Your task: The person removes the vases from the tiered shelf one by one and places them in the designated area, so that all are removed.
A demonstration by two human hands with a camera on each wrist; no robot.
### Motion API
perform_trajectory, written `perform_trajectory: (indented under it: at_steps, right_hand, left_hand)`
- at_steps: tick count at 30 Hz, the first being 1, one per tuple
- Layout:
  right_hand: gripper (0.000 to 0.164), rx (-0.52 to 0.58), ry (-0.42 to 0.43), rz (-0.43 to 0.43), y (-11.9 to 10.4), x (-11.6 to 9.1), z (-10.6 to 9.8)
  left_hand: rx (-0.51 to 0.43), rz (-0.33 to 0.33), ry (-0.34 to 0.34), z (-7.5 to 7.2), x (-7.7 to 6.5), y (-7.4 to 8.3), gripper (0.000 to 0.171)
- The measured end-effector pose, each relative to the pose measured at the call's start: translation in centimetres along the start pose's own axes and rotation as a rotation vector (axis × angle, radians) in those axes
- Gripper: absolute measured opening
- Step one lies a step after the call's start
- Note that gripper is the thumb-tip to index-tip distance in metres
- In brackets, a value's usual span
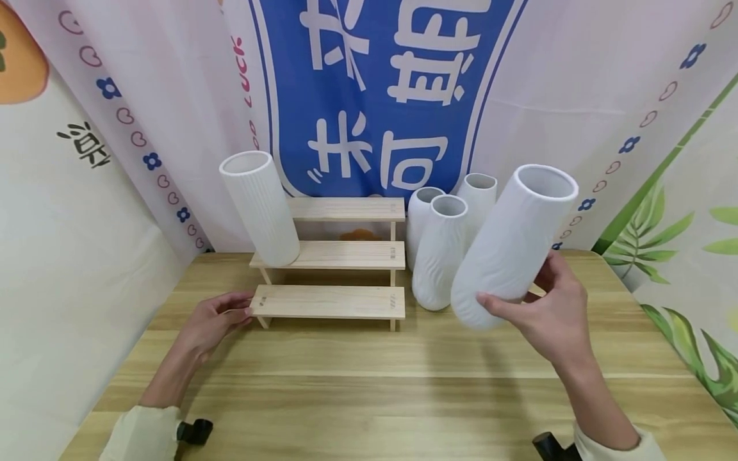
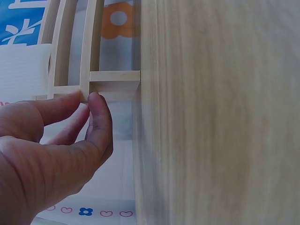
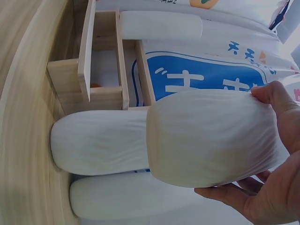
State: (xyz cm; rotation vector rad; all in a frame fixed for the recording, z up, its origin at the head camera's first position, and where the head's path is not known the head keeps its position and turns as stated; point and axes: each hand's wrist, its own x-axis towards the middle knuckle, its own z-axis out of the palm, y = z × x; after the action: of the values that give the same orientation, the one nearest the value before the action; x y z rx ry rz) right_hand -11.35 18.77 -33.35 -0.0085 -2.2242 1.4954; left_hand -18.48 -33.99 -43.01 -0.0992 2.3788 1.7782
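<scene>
My right hand [image 1: 556, 314] grips a white vase [image 1: 510, 243] with a wavy relief surface, thumb on the near side and fingers behind. The vase is tilted, its mouth leaning right, and its underside faces the camera in the right wrist view. With thumb and fingers, my left hand [image 1: 216, 323] pinches the left end of the lowest board of a three-step wooden stand [image 1: 328, 302]. The left wrist view shows those fingertips [image 2: 98, 105] at the board's corner. A ribbed white vase [image 1: 262, 211] stands at the left end of the middle step.
Several more white vases stand close together right of the stand, including a textured one [image 1: 435, 262] in front and a smaller-looking one [image 1: 480, 192] at the back. Behind the wood-grain table [image 1: 357, 397] hangs a printed curtain [image 1: 536, 83].
</scene>
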Motion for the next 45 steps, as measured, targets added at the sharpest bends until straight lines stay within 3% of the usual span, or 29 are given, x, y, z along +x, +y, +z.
perform_trajectory:
  at_steps: [13, 22, 33, 41, 45]
  right_hand:
    - [0.086, -0.121, 0.016, 0.038, 2.6, 0.5, -2.1]
    - [0.083, -0.129, 0.030, 0.095, 3.6, 0.9, -3.2]
    - [0.089, -0.128, 0.014, 0.143, 4.2, 1.5, -2.7]
    - [0.081, -0.089, 0.044, 0.160, 4.8, 2.5, -1.8]
    - [0.085, -0.096, 0.045, 0.184, 5.2, 3.2, -1.3]
  left_hand:
    - [0.007, 0.030, -0.006, 0.0, -0.2, 0.0, 0.054]
    - [0.013, 0.039, -0.011, 0.0, -0.2, 0.0, 0.054]
    - [0.012, 0.041, -0.019, 0.0, -0.1, -0.1, 0.055]
    - [-0.002, 0.040, -0.022, -0.1, 0.0, -0.1, 0.055]
    - [-0.006, 0.044, -0.022, -0.1, 0.0, 0.0, 0.056]
